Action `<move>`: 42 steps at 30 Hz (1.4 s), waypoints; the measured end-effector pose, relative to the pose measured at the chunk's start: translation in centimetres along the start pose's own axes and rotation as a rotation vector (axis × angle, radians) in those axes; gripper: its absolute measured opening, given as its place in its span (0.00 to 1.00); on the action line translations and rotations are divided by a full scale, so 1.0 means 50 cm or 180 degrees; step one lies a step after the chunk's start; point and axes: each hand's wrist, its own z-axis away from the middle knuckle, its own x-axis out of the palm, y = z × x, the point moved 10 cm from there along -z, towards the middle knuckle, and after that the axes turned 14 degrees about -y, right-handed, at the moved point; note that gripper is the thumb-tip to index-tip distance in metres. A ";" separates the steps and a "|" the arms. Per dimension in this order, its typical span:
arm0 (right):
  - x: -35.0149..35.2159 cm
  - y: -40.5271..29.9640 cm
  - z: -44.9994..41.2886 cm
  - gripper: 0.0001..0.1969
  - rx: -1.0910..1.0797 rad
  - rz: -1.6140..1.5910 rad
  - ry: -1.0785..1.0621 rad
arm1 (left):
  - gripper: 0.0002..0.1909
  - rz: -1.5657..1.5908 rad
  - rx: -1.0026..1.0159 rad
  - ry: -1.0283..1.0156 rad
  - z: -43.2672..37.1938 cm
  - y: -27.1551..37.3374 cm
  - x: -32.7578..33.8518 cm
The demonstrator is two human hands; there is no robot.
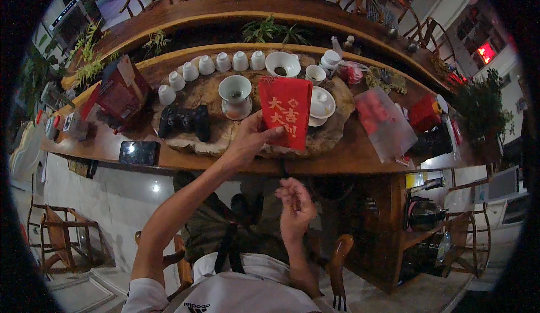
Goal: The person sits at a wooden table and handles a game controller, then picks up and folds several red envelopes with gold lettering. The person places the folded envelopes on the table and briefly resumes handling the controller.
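Note:
My left hand (249, 137) grips a stack of red paper envelopes (287, 112) by the lower left edge, thumb across the front. The top envelope bears gold writing and stands over the tea things. Below the table's front edge, my right hand (295, 203) is raised over my lap, fingers curled and blurred; whether they hold anything is hard to make out. Partly behind the envelopes are a lidded white gaiwan (322, 102) and a white bowl (282, 64) with something dark in it. Left of them, a pale cup-shaped strainer (235, 88) rests on a stand.
Several white cups (206, 64) curve along the stone-like tea tray (198, 145). A black game controller (184, 122), a phone (139, 152) and a dark red box (122, 91) lie left. Right is a translucent packet with red contents (384, 121). A wooden chair arm (341, 249) stands beside me.

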 end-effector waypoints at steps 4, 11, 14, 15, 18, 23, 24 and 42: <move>-0.040 -0.095 -0.017 0.23 -0.0661 0.0600 0.0482 | 0.20 0.0410 -0.0071 -0.0358 0.042 0.013 0.058; -0.032 -0.123 -0.029 0.37 -0.0703 0.1482 0.0521 | 0.23 0.0085 -0.0059 -0.0738 0.103 -0.100 0.146; -0.010 -0.101 -0.024 0.35 -0.0365 0.1544 0.0334 | 0.24 -0.0178 0.0048 -0.0364 0.122 -0.102 0.145; -0.006 -0.100 -0.022 0.34 -0.0337 0.1543 0.0379 | 0.25 -0.0301 0.0012 -0.0258 0.132 -0.099 0.132; 0.000 -0.092 -0.009 0.28 -0.0360 0.1374 0.0545 | 0.25 -0.0166 0.0089 -0.0164 0.159 -0.083 0.129; 0.016 -0.081 -0.006 0.20 -0.0247 0.0559 0.0401 | 0.23 -0.0127 -0.0079 -0.0236 0.196 -0.076 0.104; 0.010 -0.078 -0.006 0.19 -0.0192 0.0568 0.0344 | 0.23 -0.0144 -0.0103 -0.0255 0.199 -0.075 0.106; 0.037 -0.039 -0.095 0.09 -0.0182 0.0499 0.0291 | 0.24 -0.1107 0.1176 0.0002 0.170 0.000 0.044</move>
